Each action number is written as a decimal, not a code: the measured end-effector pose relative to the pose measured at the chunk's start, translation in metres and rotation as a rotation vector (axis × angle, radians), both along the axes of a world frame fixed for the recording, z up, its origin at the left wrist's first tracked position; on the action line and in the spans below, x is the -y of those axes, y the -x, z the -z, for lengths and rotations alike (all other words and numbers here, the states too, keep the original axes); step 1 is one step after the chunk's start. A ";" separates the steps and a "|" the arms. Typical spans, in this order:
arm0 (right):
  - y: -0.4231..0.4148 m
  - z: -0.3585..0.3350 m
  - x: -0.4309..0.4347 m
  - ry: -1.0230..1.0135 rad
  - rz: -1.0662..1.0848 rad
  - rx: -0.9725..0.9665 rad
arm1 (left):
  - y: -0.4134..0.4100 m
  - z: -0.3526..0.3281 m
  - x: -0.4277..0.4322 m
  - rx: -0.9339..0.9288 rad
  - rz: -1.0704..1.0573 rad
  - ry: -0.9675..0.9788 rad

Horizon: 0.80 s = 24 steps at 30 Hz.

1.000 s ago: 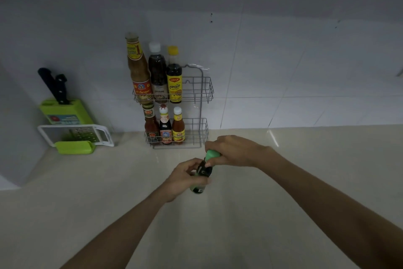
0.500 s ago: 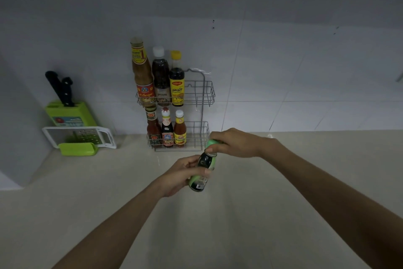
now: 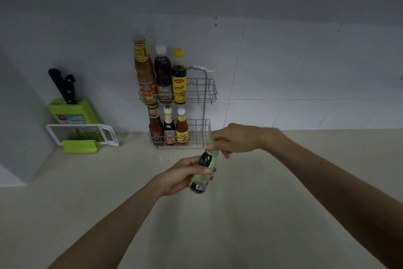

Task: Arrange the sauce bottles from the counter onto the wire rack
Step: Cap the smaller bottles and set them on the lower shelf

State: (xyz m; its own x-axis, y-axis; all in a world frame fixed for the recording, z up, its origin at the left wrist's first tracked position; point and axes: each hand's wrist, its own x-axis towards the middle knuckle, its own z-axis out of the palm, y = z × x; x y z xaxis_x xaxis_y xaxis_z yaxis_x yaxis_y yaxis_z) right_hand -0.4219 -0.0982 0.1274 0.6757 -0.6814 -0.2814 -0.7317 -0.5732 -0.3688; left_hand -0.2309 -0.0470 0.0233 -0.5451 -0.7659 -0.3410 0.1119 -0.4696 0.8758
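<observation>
Left hand point(image 3: 178, 176) wraps green-capped sauce bottle point(image 3: 204, 173) body, right hand point(image 3: 234, 140) pinches cap, before wire rack point(image 3: 206, 131). Likely glass: rigid, breakable; hold mid-body.

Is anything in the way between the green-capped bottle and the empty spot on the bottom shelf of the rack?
Nothing visible blocks it. The green-capped bottle, held by the left hand and right hand, sits just in front of the wire rack. The lower shelf's right side is free beside the three small bottles.
</observation>
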 end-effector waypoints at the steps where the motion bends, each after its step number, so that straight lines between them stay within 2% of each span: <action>1: -0.002 0.008 -0.002 0.184 0.035 -0.057 | 0.003 0.000 0.002 0.040 -0.059 0.047; 3: -0.005 0.017 -0.002 0.441 0.081 -0.174 | 0.006 0.000 0.005 0.080 -0.112 0.102; 5: 0.000 0.010 0.001 0.400 0.080 -0.148 | 0.005 -0.004 0.008 0.079 -0.091 0.108; 7: 0.005 0.000 0.000 0.216 0.076 0.031 | 0.001 -0.005 0.008 0.071 -0.057 0.109; 8: 0.004 0.000 -0.002 0.211 0.046 0.090 | 0.000 -0.005 0.008 0.083 -0.071 0.124; 9: 0.002 0.005 -0.003 0.267 0.026 0.083 | 0.001 -0.003 0.008 0.118 -0.100 0.153; 11: -0.008 0.018 -0.007 0.467 0.089 -0.071 | 0.007 0.001 0.008 0.212 -0.164 0.218; 13: -0.011 0.020 -0.009 0.544 0.145 -0.186 | 0.010 0.006 0.006 0.209 -0.190 0.217; 16: -0.001 0.016 -0.014 0.490 0.039 -0.092 | 0.000 0.002 0.006 0.086 -0.121 0.118; 19: -0.003 0.029 -0.019 0.621 -0.092 -0.058 | -0.001 0.004 0.006 0.142 -0.067 0.162; 21: -0.011 0.041 -0.021 0.696 0.057 -0.074 | 0.006 0.009 0.005 0.221 -0.144 0.221; 24: -0.029 0.048 -0.022 0.613 0.261 -0.181 | 0.017 0.024 0.000 0.328 -0.255 0.282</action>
